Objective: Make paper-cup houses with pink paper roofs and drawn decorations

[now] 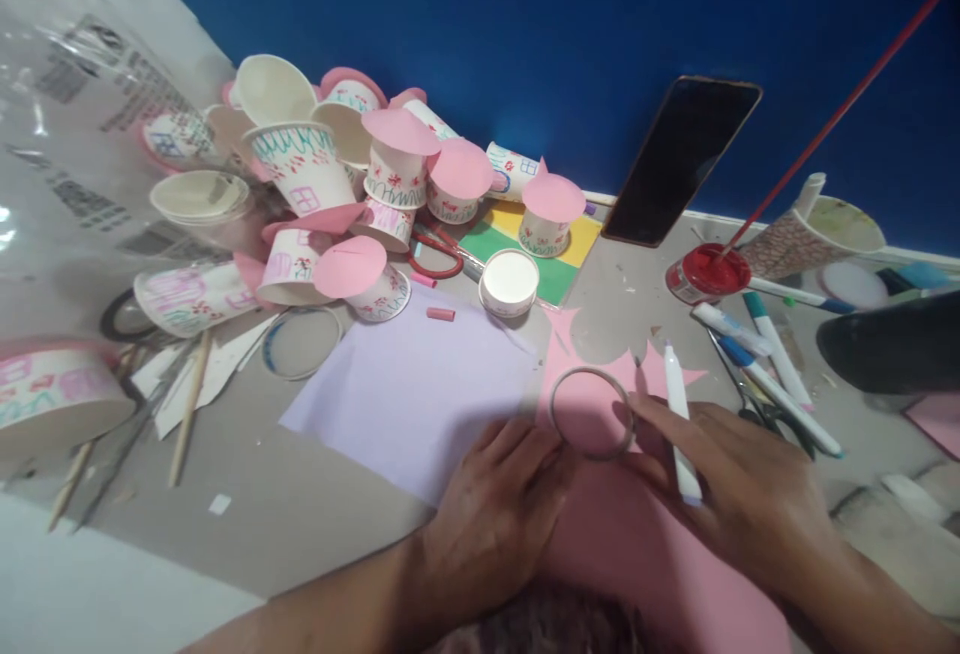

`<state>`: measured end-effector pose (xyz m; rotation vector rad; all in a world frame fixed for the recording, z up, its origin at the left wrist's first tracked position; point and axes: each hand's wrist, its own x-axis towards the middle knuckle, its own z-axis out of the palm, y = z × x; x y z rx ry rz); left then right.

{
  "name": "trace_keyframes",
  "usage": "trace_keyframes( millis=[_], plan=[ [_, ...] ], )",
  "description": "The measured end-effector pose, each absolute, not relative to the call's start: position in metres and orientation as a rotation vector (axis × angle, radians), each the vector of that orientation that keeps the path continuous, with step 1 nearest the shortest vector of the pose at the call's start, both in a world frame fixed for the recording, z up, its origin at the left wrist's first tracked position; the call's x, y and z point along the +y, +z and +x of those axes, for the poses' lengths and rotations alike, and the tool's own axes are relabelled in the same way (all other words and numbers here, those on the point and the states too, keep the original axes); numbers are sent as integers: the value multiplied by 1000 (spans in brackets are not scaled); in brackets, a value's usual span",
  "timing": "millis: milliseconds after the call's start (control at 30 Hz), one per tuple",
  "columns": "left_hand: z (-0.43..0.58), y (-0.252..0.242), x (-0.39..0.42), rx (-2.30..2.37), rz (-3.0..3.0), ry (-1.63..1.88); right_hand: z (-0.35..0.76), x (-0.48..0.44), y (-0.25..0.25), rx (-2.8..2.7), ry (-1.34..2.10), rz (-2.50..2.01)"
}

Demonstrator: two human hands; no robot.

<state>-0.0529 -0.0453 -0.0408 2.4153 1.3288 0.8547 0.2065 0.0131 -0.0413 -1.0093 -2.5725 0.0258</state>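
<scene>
A grey ring [553, 412] lies on a sheet of pink paper [622, 534] whose far edge is cut in jagged curves. My left hand [506, 504] rests on the paper at the ring's left side, its fingers bent and pressed together, with nothing visible in them. My right hand [731, 474] has its index fingertip at the ring's right edge. A white marker [677, 404] stands slantwise in that hand, held between its fingers. Left of the pink paper lies a lilac sheet [405, 394] with a short pink marker cap [441, 314] on it.
Decorated paper cups [300, 169] with pink discs crowd the back left. A phone [681, 162] leans on the blue wall. Red paint [709, 272] with a stick, several markers [780, 399] and scissors stand or lie at right. Plastic wrap [75, 84] covers the far left.
</scene>
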Motion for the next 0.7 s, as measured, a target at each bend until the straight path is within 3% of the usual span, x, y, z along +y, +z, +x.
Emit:
trace_keyframes(
  millis=[700],
  plan=[
    [-53,-48,-43,1299,2377,919,204,16,-47,-2534,77,-1032]
  ],
)
